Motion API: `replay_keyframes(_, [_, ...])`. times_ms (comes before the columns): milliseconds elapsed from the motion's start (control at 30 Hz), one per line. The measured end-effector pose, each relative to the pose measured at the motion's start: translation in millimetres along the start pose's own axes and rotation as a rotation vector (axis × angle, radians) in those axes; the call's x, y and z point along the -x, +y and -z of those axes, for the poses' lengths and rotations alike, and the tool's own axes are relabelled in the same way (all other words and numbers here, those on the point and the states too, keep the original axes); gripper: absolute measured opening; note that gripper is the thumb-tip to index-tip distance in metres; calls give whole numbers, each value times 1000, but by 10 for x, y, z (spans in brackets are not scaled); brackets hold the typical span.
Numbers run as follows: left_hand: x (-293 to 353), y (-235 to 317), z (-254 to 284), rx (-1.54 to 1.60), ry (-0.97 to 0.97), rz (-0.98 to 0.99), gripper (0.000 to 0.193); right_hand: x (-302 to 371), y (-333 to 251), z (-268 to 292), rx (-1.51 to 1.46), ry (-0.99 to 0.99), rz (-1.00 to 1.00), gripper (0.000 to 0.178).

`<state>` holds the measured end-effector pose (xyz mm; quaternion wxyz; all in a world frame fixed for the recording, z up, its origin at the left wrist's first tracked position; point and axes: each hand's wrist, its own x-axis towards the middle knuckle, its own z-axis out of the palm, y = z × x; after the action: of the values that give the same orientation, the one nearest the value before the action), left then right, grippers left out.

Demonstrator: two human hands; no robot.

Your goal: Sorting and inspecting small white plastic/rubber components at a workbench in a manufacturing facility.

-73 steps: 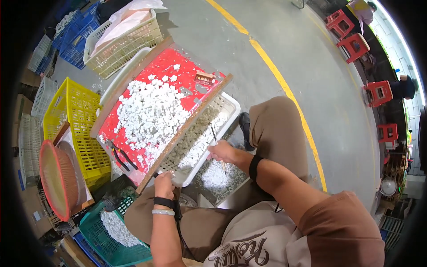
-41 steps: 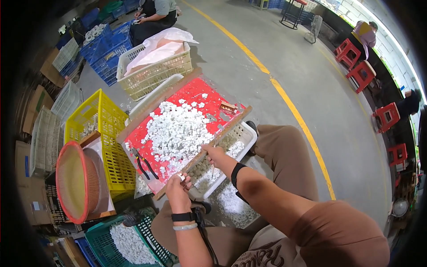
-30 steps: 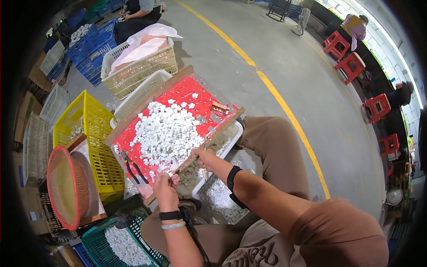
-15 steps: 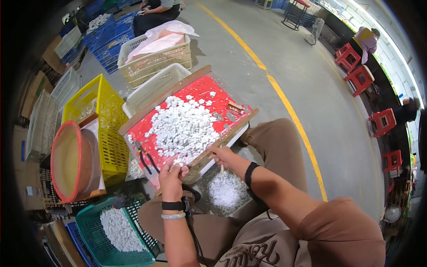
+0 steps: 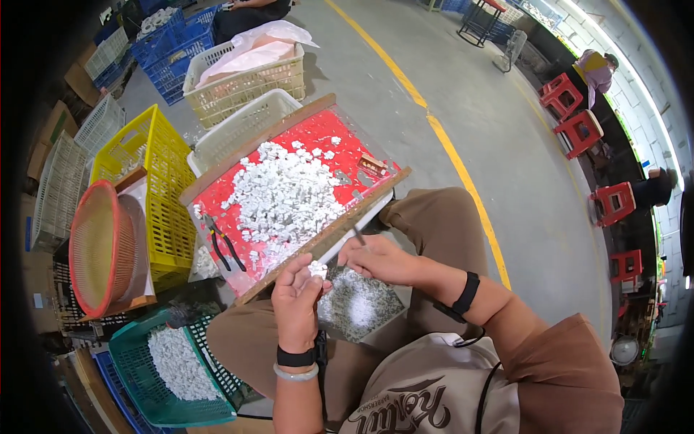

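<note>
A red tray with a wooden rim (image 5: 347, 145) rests tilted over a white crate, with a heap of small white pieces (image 5: 282, 199) on it. My left hand (image 5: 296, 300) is at the tray's near edge, holding a small white piece (image 5: 316, 269) between its fingers. My right hand (image 5: 376, 259) is close beside it, gripping a thin metal tool (image 5: 358, 235) whose tip points up toward the tray rim. Black-handled pliers (image 5: 223, 246) lie on the tray's left part. Under my hands sits a grey bin of white scraps (image 5: 358, 307).
A green basket (image 5: 173, 369) of white pieces sits at my lower left. A yellow crate (image 5: 155, 188), an orange round sieve (image 5: 97, 249) and white and blue crates stand to the left and behind. Red stools (image 5: 578, 130) and other people are far right.
My head view shifted and both hands came together at the tray's near edge. My left hand now holds one white piece up, and my right hand brings the tool beside it.
</note>
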<state>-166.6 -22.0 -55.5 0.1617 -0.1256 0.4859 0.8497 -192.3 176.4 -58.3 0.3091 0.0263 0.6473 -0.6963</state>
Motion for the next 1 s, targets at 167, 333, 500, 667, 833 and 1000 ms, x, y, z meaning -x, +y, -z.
replay_keyframes(167, [-4,-164,38,-52,-19,-74,19,28,8,-180,70,111,275,14])
replay_keyframes(333, [15,-193,75,53,-57,65,16,38,9,-229,153,152,230,10])
replay_keyframes(500, [-22,-298,167,328,-116,178,18,29,58,-267,139,143,234,9])
replay_keyframes(667, [-19,-318,176,263,-21,112,25,58,-24,-206,66,165,-47,13])
replay_keyframes(833, [-52,-376,279,176,-46,89,21,129,171,-9,286,116,336,22])
replay_keyframes(1000, [-56,-376,364,220,-111,130,23,371,-94,100,357,116,129,27])
